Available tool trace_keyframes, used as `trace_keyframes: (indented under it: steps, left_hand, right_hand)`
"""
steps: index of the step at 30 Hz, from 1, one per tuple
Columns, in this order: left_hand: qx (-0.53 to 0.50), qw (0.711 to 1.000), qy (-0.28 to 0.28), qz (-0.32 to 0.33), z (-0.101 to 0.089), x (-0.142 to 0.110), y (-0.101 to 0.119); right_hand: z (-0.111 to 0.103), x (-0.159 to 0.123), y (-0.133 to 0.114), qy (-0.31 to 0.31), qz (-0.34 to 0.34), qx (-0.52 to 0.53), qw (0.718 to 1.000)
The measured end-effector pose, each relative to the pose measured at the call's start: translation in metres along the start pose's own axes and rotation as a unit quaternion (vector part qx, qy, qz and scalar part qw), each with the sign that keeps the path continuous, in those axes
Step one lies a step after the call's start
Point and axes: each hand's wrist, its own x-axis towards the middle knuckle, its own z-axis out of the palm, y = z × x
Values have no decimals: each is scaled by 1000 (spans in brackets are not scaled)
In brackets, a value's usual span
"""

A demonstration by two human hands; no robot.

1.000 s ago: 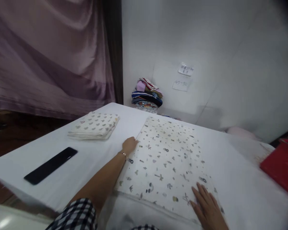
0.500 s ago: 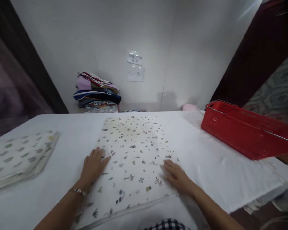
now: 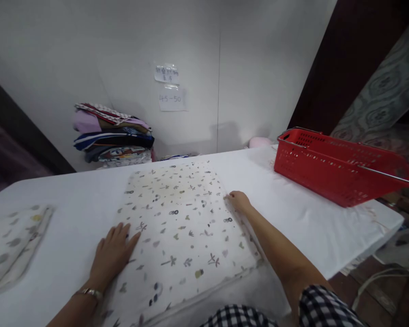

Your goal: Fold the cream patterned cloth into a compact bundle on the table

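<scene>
A white cloth [image 3: 180, 222] printed with small plants and shapes lies folded flat in front of me, long side running away from me. My left hand [image 3: 112, 252] rests flat on its left edge, fingers spread. At the right edge, farther up, my right hand [image 3: 239, 200] is closed with its fingertips pinching the cloth's border. Beneath the near end of the cloth the white table covering shows.
Another folded printed cloth [image 3: 15, 245] lies at the left on the white table [image 3: 75, 195]. A red plastic basket [image 3: 341, 168] stands at the right. Behind the table are a stack of folded fabrics [image 3: 114, 136] and a wall with paper signs [image 3: 172, 97].
My right hand has slid away from me along the right edge and closed on the cloth's border. My left hand stays flat on the left edge. The view has turned to the right.
</scene>
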Motion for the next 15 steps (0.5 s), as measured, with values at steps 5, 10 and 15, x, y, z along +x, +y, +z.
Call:
trace_keyframes:
  steps: [5,10,15]
  left_hand:
    - [38,999,-5,6,8,2,-4]
    - [19,1000,-13,6,14,4,-9]
    - [-75,997,7,-17,11,5,-6]
  right_hand:
    - [11,16,-3,-16,29,-3,999]
    - [21,15,-4,11,12,-29,999]
    - [27,6,-11,36,-52,-83,995]
